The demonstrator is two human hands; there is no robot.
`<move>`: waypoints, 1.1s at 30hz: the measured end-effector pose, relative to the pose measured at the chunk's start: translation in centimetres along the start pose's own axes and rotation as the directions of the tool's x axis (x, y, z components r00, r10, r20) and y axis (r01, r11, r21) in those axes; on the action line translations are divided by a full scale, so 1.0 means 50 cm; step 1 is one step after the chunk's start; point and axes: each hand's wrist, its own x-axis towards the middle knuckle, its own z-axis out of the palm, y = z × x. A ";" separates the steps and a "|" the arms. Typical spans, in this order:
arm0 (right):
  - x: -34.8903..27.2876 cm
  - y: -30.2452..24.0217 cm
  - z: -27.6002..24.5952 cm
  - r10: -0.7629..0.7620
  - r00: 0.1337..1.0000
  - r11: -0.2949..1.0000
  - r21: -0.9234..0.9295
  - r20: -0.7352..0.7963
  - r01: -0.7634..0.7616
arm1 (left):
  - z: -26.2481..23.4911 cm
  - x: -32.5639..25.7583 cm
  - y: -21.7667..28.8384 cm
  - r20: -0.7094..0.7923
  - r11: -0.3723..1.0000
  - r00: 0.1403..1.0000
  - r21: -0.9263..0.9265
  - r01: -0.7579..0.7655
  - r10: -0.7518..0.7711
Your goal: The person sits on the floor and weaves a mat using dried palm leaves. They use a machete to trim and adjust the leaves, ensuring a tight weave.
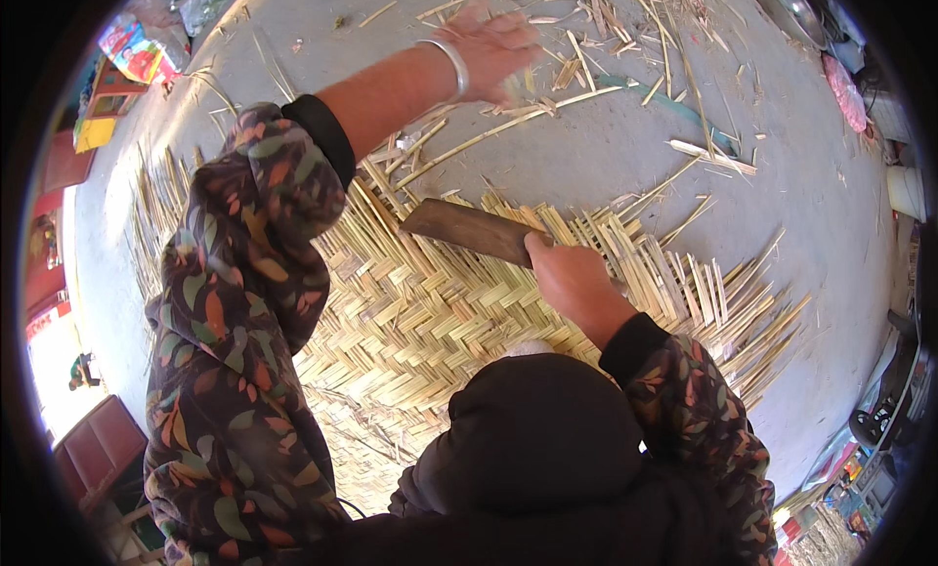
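Observation:
A woven mat [420, 317] of pale yellow split reeds spreads below my hands, with loose strip ends fanning out along its far edge and right side. My right hand [576, 278] is closed on one end of a flat, dark brown, cleaver-shaped blade [469, 231], which lies across the far part of the weave, its other end to the left. The grip inside my fist is hidden. Beyond the mat, my left hand [489, 50] reaches out over the floor. It is blurred, with fingers stretched out and nothing visible in them. A silver bangle [454, 68] circles that wrist.
Reed scraps [596, 39] and long loose strips [508, 126] litter the grey floor [782, 205] beyond the mat. A metal basin [787, 14] stands far right, near a pink bag [842, 92]. Colourful plastic packets [137, 48] lie far left. Dark cloth [542, 429] covers the near middle.

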 end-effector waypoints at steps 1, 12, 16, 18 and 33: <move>-0.019 0.002 -0.009 -0.049 0.999 0.996 0.080 0.012 0.048 | 0.020 -0.014 -0.017 -0.045 1.000 0.999 -0.007 -0.010 0.010; -0.105 -0.017 -0.044 -0.293 0.949 0.943 0.126 -0.117 0.307 | 0.178 -0.293 0.018 0.533 0.977 0.845 -0.160 0.142 -0.036; -0.084 -0.048 -0.072 -0.371 0.921 0.923 0.059 -0.120 0.379 | 0.167 -0.281 0.002 0.671 0.982 0.741 -0.151 0.112 0.018; -0.060 -0.067 -0.079 -0.368 0.923 0.927 0.027 -0.116 0.373 | 0.150 -0.280 -0.004 0.740 0.969 0.673 -0.182 0.166 0.024; 0.060 -0.125 -0.071 -0.205 0.977 0.978 0.039 -0.049 0.207 | 0.270 -0.312 0.003 0.693 0.962 0.717 -0.136 0.235 -0.077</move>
